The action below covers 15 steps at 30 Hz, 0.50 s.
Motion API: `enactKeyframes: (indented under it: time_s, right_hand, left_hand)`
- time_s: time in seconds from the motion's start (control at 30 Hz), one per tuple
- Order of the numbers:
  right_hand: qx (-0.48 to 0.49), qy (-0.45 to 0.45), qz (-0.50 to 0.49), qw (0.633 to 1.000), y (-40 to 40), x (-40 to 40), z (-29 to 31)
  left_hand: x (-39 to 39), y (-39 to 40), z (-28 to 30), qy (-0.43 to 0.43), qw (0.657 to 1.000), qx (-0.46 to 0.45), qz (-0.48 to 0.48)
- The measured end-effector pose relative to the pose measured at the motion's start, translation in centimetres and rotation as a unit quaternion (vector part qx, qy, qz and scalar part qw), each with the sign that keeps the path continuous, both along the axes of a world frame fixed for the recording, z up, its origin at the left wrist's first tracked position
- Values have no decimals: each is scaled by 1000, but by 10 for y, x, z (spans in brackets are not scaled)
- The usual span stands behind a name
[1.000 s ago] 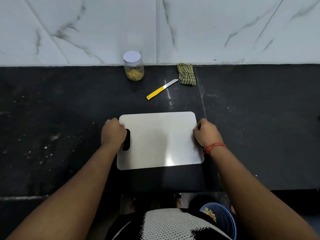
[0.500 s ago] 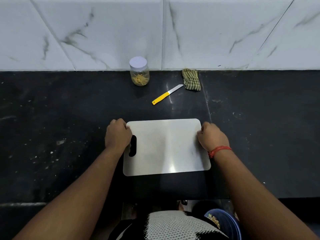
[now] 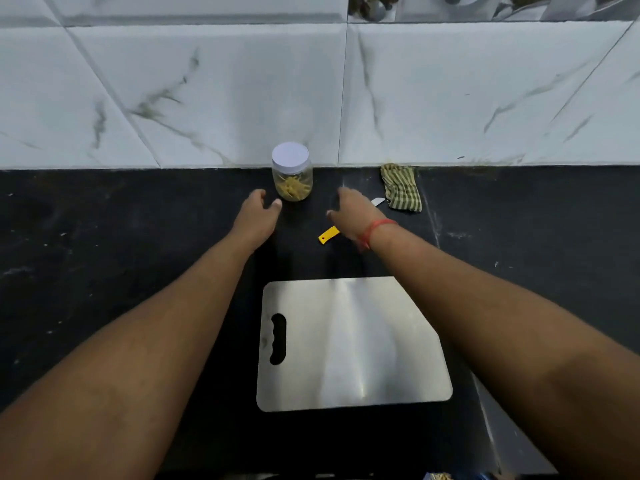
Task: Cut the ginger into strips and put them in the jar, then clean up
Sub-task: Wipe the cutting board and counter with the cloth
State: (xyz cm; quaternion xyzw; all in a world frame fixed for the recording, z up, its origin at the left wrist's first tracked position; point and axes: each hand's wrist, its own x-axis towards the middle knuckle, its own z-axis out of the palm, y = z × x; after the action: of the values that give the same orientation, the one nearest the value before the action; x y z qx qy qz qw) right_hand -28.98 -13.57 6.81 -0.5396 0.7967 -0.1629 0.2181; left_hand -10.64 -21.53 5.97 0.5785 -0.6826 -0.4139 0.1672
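Both hands reach over the black counter [image 3: 104,258] with fingers spread and holding nothing, the left hand [image 3: 257,216] just beside the lidded jar [image 3: 292,172] of ginger strips [image 3: 293,188] at the tiled wall, the right hand [image 3: 353,213] above the knife [image 3: 329,234]. That hand hides the knife's middle; its long axis runs diagonally, yellow handle toward the steel cutting board [image 3: 349,344], blade tip toward the striped cloth [image 3: 401,187].

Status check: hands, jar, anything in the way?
Left hand open, empty, beside the jar. Right hand open over the knife. Jar lidded, ginger strips inside. Cutting board bare; nothing blocking.
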Motion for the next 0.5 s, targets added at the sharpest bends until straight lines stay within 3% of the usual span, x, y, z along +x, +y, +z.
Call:
enactKeyframes:
  time_s: [0.2, 0.33, 0.5]
  right_hand:
    - [15, -89, -16, 996, -73, 0, 8]
    - [44, -116, -5, 992, -92, -2, 2]
    - [-3, -200, -31, 979, -89, 0, -5]
  left_hand:
    - [-21, -55, -2, 35, 998, 57, 10]
    - [-26, -72, -13, 103, 988, 113, -7]
    - [-26, -60, -6, 183, 970, 157, 9]
